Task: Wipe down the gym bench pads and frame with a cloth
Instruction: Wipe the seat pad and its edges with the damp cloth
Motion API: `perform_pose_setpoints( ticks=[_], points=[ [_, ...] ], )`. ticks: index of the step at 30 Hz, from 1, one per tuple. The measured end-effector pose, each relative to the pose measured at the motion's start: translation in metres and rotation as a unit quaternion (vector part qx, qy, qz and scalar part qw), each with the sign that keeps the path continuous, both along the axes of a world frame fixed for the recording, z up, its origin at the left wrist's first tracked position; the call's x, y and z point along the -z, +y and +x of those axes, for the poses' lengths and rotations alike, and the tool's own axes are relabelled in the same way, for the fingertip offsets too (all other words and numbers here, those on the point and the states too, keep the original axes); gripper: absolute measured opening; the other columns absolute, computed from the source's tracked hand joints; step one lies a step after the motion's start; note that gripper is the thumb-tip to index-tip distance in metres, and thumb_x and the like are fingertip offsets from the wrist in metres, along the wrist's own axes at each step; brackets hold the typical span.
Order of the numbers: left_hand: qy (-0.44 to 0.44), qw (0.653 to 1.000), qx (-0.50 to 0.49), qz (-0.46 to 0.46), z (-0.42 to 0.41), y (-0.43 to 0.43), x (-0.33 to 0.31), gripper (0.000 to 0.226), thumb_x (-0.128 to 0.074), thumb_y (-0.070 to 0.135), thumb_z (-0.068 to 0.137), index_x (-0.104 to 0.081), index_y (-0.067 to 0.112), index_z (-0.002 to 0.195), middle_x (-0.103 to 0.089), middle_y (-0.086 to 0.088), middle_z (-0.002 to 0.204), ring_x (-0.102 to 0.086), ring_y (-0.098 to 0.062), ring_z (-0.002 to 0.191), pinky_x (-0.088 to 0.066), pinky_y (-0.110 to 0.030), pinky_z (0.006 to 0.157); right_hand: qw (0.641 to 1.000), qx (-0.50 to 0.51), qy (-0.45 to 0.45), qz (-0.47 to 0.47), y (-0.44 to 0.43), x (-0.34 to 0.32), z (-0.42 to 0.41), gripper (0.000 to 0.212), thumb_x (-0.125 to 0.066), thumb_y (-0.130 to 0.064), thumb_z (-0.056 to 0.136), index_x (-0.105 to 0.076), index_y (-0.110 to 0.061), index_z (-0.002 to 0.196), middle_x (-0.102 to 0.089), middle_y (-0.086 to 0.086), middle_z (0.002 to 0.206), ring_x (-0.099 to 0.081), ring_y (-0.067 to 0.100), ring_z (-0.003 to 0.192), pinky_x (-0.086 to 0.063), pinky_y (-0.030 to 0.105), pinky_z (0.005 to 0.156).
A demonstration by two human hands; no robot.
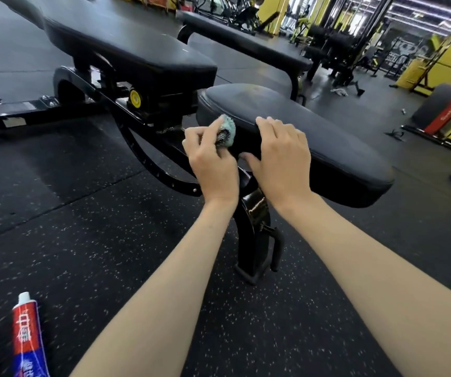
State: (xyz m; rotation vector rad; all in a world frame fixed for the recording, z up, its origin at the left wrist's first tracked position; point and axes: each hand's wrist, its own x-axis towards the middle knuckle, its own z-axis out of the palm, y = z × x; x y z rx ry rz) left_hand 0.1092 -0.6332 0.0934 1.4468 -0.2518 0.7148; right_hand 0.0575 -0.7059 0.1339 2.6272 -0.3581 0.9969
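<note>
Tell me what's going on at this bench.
A person is wiping a black gym bench. The left hand grips a bunched teal cloth against the near edge of the seat pad. The right hand holds the same edge beside it, fingers over the top. A toothpaste tube lies on the rubber floor at lower left.

Seat pad (pixel 314 137): black. Cloth (pixel 227 129) at its near edge: pale teal, dark checked patch. Frame (pixel 148 159) left of it: black; knob (pixel 134 98) yellow. Floor (pixel 83 227) beneath: black, white-speckled. Tube (pixel 26 336) lower left: red, blue, white cap.
</note>
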Motion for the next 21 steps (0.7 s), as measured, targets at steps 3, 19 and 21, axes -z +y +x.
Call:
perform_pose_setpoints(
  ticks=[3,19,21],
  points=[
    [0.039,0.999,-0.006,-0.034,0.016,-0.001,-0.006,0.048,-0.044,-0.015,0.072,-0.072,0.008,0.103,-0.045,0.001,0.091,-0.051,-0.021,0.087,-0.043,-0.016,0.081,0.999,-0.007,0.040,-0.005,0.001,-0.018,0.008,0.076,-0.072,-0.049,0.077,-0.049,-0.007,0.135,-0.060,0.014,0.112,-0.055,0.033,0.104,-0.041,0.041,0.089],
    [0.180,0.979,0.086,0.047,0.116,0.028,-0.017,0.043,-0.047,-0.007,0.084,-0.068,0.015,0.115,-0.056,0.002,0.103,-0.051,-0.009,0.091,-0.038,0.001,0.077,0.982,-0.071,0.125,0.124,0.003,-0.030,0.046,0.073,-0.069,-0.049,0.082,-0.043,-0.017,0.142,-0.048,0.000,0.140,-0.039,0.022,0.129,-0.034,0.033,0.104],
    [0.177,0.973,0.143,0.045,0.115,0.028,-0.016,0.048,-0.043,-0.008,0.080,-0.069,0.019,0.110,-0.064,0.002,0.104,-0.060,-0.013,0.096,-0.051,-0.025,0.088,0.980,-0.074,0.124,0.134,0.001,-0.029,0.047,0.072,-0.070,-0.048,0.082,-0.044,-0.017,0.142,-0.049,0.000,0.139,-0.039,0.022,0.128,-0.033,0.032,0.104]
  ],
)
